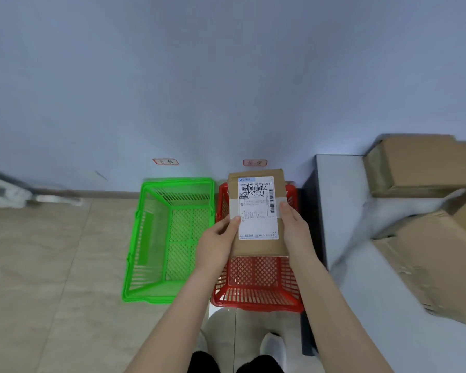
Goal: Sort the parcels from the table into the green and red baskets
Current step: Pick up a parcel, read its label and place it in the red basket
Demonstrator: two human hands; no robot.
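Head view: the brown parcel [257, 214] is held up over the red basket [256, 305], gripped between both hands. Its left edge is pinched by the left hand [218, 238], thumb on the label [258, 224]; its right edge is clasped by the right hand [296, 230]. The green basket [145, 238] is parked just beside the red one.

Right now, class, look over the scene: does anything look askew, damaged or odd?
Yes. On the table, the nearest cardboard box sits tilted, its side creased and dented. The parcel that the left hand and right hand hold over the red basket has black handwriting scrawled across its label.
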